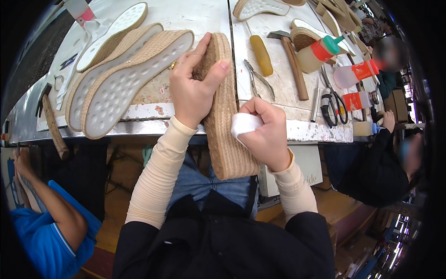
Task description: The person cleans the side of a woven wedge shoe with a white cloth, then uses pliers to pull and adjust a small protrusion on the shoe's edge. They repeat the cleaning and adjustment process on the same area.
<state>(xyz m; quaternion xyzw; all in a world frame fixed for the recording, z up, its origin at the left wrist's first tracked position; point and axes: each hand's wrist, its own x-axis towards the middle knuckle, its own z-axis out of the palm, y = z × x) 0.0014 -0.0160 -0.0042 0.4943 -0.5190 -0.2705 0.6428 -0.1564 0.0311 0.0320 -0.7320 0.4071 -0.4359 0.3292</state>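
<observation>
tan wedge sole (222, 130) and white cloth (244, 124), partly behind hands (193, 93) (270, 132)

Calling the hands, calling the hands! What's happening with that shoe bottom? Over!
Left hand gripping woven wedge sole. Right hand holding white cloth at its side. Pliers nearby, apparently not in the way.

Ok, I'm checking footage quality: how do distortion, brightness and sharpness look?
Head view: edges of the worktable bend, corners go black; head view: the white wad in the right hand looks nearly washed out; head view: weave on the wedge sole is fairly sharp, co-workers' heads at right are blurred.
</observation>
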